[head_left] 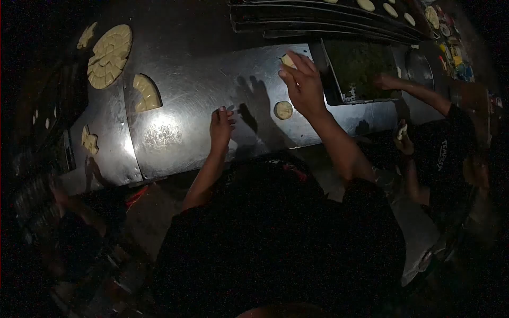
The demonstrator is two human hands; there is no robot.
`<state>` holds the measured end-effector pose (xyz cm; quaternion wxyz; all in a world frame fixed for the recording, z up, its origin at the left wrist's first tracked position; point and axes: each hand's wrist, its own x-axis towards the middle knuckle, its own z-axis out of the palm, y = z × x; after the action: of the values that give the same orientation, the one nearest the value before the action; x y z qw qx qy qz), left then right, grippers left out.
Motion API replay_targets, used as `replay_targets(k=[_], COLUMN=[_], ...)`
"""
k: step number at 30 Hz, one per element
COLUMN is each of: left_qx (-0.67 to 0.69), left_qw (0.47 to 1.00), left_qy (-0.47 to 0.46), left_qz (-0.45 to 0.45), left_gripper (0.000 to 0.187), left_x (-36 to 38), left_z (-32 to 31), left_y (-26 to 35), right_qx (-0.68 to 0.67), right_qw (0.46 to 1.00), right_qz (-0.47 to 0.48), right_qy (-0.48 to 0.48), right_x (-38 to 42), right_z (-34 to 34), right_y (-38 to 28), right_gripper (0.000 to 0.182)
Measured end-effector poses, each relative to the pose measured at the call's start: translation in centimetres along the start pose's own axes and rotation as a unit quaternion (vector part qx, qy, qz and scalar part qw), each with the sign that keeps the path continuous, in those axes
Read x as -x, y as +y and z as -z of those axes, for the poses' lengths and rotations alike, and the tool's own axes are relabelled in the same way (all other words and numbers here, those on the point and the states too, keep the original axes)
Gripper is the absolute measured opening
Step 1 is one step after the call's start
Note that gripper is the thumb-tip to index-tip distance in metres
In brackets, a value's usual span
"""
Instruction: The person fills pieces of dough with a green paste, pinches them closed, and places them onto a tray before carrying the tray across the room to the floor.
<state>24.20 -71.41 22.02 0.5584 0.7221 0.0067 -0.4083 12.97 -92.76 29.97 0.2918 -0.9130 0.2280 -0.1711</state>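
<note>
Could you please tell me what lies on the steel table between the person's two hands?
A small round dough disc lies between left hand and right hand, head view.

dough piece [288, 61] mostly hidden under right hand [303, 85]; tray [366, 6] of rounds cut off at top edge

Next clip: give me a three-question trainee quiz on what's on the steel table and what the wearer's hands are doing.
1. True or false: the left hand rests on the steel table holding nothing.
2. What does the right hand hold?
A) dough piece
B) knife
C) tray
3. What lies on the table just left of the right wrist?

Key:
1. True
2. A
3. A small round dough disc
</note>
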Motion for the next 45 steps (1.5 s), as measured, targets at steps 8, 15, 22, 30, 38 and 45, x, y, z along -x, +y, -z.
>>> replay_targets(k=[8, 15, 22, 30, 38, 45], left_qx=[-0.071, -0.341, -0.491, -0.182, 0.008, 0.15], left_qw=[0.983, 0.874, 0.786, 0.899, 0.951, 0.901], left_qy=[-0.015, -0.095, -0.277, -0.398, -0.284, -0.22], left_qz=[-0.166, -0.333, -0.253, 0.004, -0.122, -0.344], left_gripper=[0.044, 0.038, 0.033, 0.033, 0.029, 0.033], left_x=[-2.6, -12.8, -14.7, -6.3, -0.9, 0.7], left_z=[-2.8, -17.5, -20.1, -7.3, -1.1, -2.5], left_y=[5.4, 10.8, 9.4, 11.7, 16.1, 19.3], right_qx=[0.182, 0.235, -0.289, 0.01, 0.34, -0.262], right_qw=[0.976, 0.882, 0.821, 0.993, 0.936, 0.953], right_qz=[0.019, 0.051, -0.272, 0.096, -0.081, 0.076], right_qy=[-0.114, -0.404, -0.411, -0.073, -0.046, -0.128], right_x=[1.9, 3.2, 4.6, -20.3, -37.2, -13.6], right_z=[-9.2, -6.5, -1.9, 19.2, 13.0, 10.5], right_y=[4.4, 6.2, 8.1, 2.2, 16.6, -5.3], right_gripper=[0.061, 0.046, 0.033, 0.031, 0.033, 0.048])
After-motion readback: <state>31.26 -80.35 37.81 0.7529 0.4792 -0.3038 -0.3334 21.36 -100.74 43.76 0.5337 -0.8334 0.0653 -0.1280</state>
